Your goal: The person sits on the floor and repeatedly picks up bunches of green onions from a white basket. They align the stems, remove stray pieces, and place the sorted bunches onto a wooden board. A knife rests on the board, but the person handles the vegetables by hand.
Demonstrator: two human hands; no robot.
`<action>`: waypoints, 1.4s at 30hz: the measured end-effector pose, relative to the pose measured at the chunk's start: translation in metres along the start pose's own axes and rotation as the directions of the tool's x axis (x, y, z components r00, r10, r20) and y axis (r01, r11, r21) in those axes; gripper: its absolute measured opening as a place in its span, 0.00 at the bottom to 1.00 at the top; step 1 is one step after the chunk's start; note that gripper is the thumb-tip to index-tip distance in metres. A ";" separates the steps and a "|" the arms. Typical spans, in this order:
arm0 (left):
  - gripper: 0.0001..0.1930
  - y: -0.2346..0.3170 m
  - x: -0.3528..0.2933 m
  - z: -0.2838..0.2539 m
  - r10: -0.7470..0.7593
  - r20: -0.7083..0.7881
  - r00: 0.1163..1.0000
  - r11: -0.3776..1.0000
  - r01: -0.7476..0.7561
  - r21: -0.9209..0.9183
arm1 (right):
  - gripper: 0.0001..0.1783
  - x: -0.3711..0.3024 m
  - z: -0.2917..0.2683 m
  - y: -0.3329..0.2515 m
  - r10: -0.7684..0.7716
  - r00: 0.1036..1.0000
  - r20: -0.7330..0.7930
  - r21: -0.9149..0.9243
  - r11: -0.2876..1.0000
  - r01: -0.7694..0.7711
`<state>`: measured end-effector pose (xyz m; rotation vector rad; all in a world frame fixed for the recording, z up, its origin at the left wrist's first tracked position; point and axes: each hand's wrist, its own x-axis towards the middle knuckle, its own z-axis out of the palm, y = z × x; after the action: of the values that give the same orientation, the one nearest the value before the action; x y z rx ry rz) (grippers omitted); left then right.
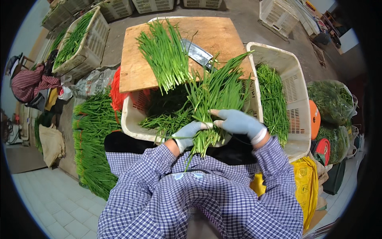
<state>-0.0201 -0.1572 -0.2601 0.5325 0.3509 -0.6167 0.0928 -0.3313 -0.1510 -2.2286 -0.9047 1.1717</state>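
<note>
And your left hand has its grip wrapped round the bunch of green stalks, above the near crate! Your right hand's half-curled fingers meet its right side, pinch unclear; far off, a cleaver rests on the wooden board.

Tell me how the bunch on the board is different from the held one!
The board bunch lies on the wooden board; the held bunch is in the left hand, the right hand touching it. The board bunch leans up and left; the held bunch leans mostly up and right. Both are long, thin and green.
</note>
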 end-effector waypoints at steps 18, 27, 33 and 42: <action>0.30 0.001 -0.009 0.000 0.009 -0.096 0.995 0.999 -0.005 0.044 | 0.12 0.075 -0.234 0.237 0.092 0.505 -0.858 -0.320 0.673 -0.667; 0.23 0.000 -0.004 -0.004 -0.063 -0.158 0.985 0.990 0.082 0.118 | 0.22 -0.111 -0.116 0.408 0.602 0.660 -0.450 -0.366 0.549 -0.751; 0.16 0.010 -0.005 0.026 -0.097 -0.231 0.968 0.963 0.150 0.226 | 0.19 -0.134 -0.024 0.223 0.435 0.492 -0.754 0.352 0.900 -0.258; 0.19 -0.010 0.031 0.013 -0.207 -0.020 0.978 0.978 0.208 0.028 | 0.20 -0.066 -0.005 0.087 0.060 0.921 -0.384 -0.525 0.807 -0.272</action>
<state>-0.0006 -0.1861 -0.2677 0.5342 0.4167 -0.8208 0.0979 -0.4388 -0.1695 -2.9329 -1.0118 0.5567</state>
